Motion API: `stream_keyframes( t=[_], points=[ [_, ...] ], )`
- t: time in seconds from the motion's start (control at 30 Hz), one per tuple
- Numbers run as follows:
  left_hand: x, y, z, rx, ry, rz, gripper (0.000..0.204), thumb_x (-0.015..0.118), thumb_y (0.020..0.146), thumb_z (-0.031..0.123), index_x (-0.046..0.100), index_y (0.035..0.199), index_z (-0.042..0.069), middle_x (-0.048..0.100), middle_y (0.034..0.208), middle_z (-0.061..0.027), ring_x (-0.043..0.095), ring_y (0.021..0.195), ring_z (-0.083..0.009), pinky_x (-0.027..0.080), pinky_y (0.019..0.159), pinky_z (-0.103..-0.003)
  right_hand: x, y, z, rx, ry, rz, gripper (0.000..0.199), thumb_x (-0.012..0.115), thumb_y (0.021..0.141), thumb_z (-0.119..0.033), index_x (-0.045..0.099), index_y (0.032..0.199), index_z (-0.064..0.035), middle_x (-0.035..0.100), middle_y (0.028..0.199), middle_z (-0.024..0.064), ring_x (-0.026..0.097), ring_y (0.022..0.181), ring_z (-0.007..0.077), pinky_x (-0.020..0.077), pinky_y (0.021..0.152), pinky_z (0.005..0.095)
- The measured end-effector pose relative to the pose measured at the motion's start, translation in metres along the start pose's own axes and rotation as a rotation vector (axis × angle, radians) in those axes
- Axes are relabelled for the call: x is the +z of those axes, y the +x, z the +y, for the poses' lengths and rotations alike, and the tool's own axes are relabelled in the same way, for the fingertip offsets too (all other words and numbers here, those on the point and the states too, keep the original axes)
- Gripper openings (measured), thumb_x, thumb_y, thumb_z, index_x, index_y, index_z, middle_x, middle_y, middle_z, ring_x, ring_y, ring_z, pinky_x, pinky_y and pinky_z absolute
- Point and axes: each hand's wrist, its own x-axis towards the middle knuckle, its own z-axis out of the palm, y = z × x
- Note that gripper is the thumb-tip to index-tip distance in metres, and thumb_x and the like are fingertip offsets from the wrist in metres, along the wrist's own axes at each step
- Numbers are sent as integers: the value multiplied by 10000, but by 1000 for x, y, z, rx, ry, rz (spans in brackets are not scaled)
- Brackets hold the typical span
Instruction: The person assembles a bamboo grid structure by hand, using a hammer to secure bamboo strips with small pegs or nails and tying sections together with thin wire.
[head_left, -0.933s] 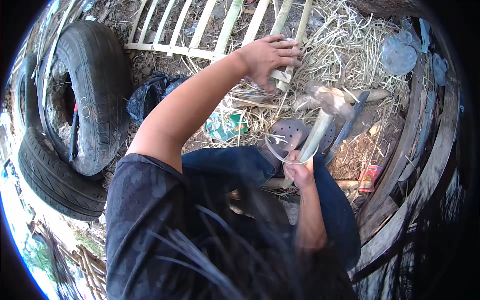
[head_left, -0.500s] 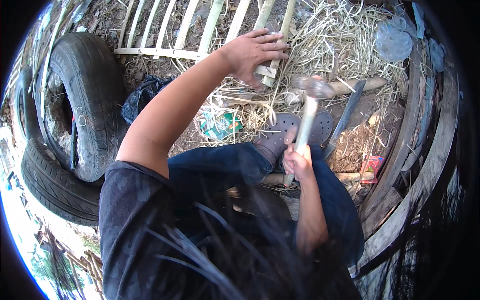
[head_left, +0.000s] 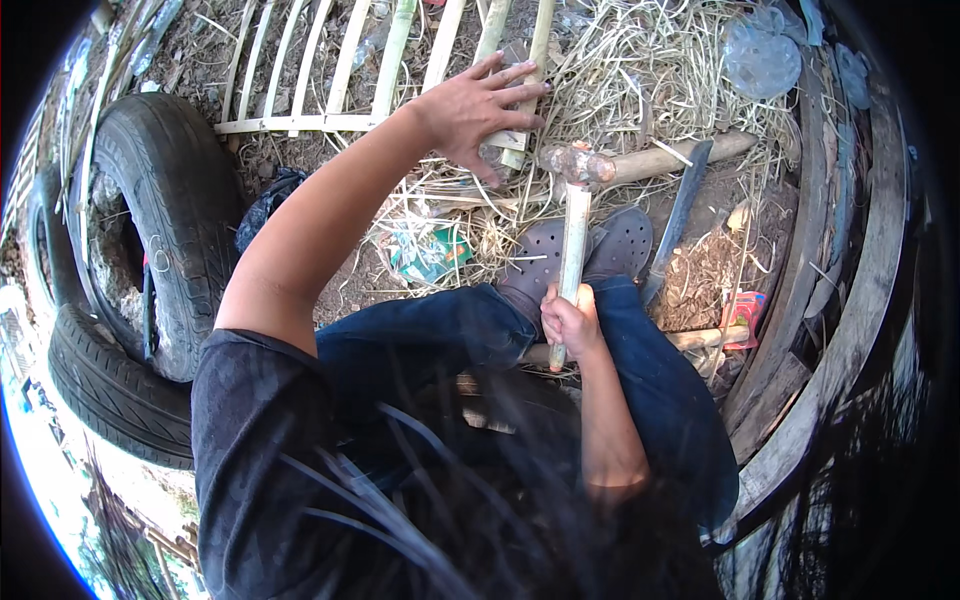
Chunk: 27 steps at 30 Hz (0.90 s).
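A lattice of pale split-bamboo slats [head_left: 388, 62] lies on the ground at the far side. My left hand [head_left: 484, 108] rests palm down over its near right corner, fingers spread along the end slat and its crosspiece. In my right hand [head_left: 571, 322] is a hammer [head_left: 574, 235], gripped low on its light, worn handle. The rusty hammer head points away from me, to the right of and nearer than the lattice corner. A wooden pole [head_left: 680, 160] lies just beyond the head. What the left palm presses on is hidden.
Tires [head_left: 175, 220] stand at left beside a black plastic bag [head_left: 268, 208]. A long-bladed machete [head_left: 682, 215] lies right of my clogs [head_left: 620, 243]. Straw-like shavings [head_left: 640, 70], a green wrapper [head_left: 432, 256] and a red packet [head_left: 745, 318] litter the dirt. Curved planks [head_left: 870, 260] edge the right.
The hammer, blurred before, now shows sharply, its head a little further left and closer to the lattice corner. My left hand keeps its place on the corner. The whole view has shifted slightly.
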Motion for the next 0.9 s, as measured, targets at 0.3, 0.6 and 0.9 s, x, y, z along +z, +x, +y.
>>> stream_keyframes(
  t=[0.3, 0.6, 0.9],
  points=[
    [-31, 22, -9, 4, -95, -40, 698, 251, 865, 681, 644, 1077, 144, 462, 1339, -117, 223, 1374, -272, 10, 1129, -535, -17, -10, -6, -56, 143, 30, 68, 511, 766, -71, 448, 740, -75, 365, 474, -14, 340, 330, 88, 336, 333, 261],
    [-6, 32, 11, 14, -219, 1, 457, 355, 967, 411, 619, 874, 49, 574, 930, -78, 498, 1115, -241, 111, 1131, -531, -19, -5, -5, -22, 144, 37, 122, 507, 766, -51, 418, 686, -72, 351, 482, -18, 325, 333, 82, 319, 335, 258],
    [0, 43, 11, 65, -164, 26, 368, 267, 982, 375, 447, 1011, 56, 473, 836, -97, 525, 935, -286, 75, 1137, -526, -25, -1, -4, -12, 99, 59, 153, 523, 764, -40, 423, 650, -63, 370, 481, -10, 355, 339, 80, 331, 335, 262]
  ],
)
